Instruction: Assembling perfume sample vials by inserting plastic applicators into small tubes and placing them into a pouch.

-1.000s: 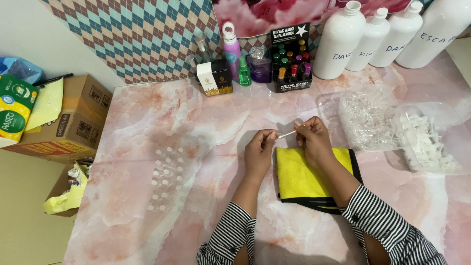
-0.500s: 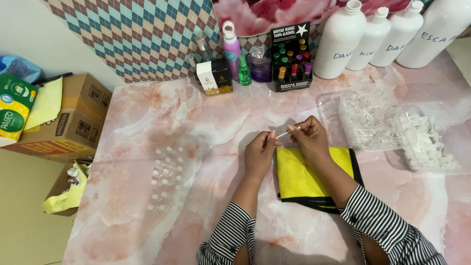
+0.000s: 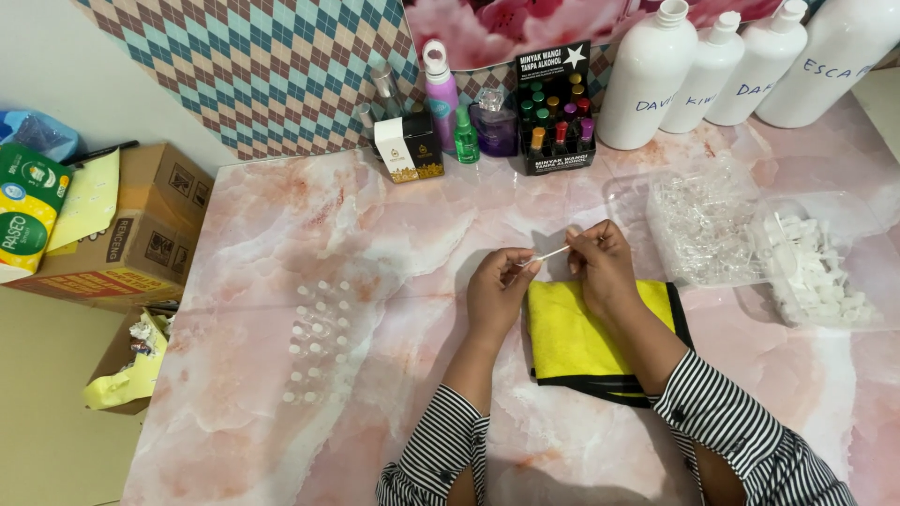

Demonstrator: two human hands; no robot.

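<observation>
— What's she got there?
— A thin white stick (image 3: pixel 551 253), pinched at each end: left hand (image 3: pixel 499 292) on one tip, right hand (image 3: pixel 600 265) on the other, just above the worktop (image 3: pixel 375 234).
— And under it?
— A yellow cloth (image 3: pixel 581 333), with the right wrist over it. Rows of small clear vials (image 3: pixel 317 342) stand to the left, clear tubs (image 3: pixel 708 225) to the right, white bottles (image 3: pixel 652 80) at the back.

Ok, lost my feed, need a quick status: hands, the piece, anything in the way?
Left hand and right hand both pinching a thin white tube. Held above yellow cloth. Nothing between the hands.
</observation>
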